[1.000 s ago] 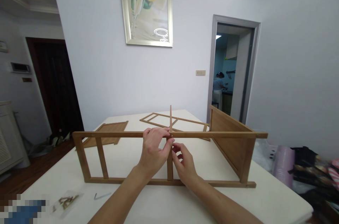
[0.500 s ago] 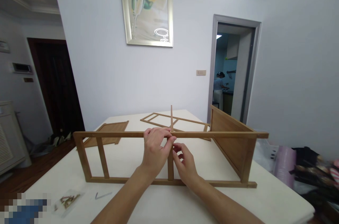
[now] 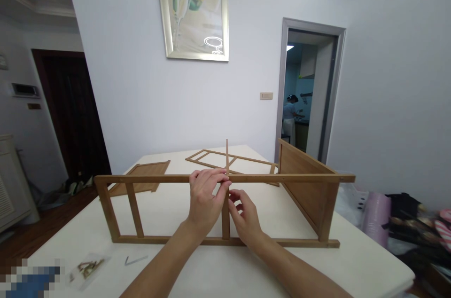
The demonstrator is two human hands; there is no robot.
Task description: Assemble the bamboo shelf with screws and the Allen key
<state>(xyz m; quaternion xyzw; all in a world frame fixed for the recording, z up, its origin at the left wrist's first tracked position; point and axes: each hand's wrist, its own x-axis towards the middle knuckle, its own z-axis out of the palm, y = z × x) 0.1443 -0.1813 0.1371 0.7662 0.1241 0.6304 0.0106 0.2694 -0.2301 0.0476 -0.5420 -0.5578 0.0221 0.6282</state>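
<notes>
A bamboo ladder-like frame point(image 3: 141, 178) stands on its long edge across the white table point(image 3: 211, 270). A solid bamboo panel point(image 3: 303, 180) is joined to its right end. My left hand point(image 3: 204, 199) grips the top rail at the middle, thumb and fingers pinched round the joint where a thin upright board point(image 3: 227, 154) meets it. My right hand point(image 3: 244, 213) is just below and right of it, its fingers curled in a pinch beside the middle upright; what it holds is too small to see.
A second open frame point(image 3: 243, 160) and a flat bamboo panel point(image 3: 141, 178) lie farther back on the table. A bag of screws point(image 3: 88, 267) and a hex key point(image 3: 136, 259) lie near the front left. Bags point(image 3: 408, 223) sit at the right. A person stands in the far doorway point(image 3: 291, 117).
Almost nothing. Both hands stay at the middle joint of the top rail; only the fingers of my right hand shift slightly, and the view sways a little.
</notes>
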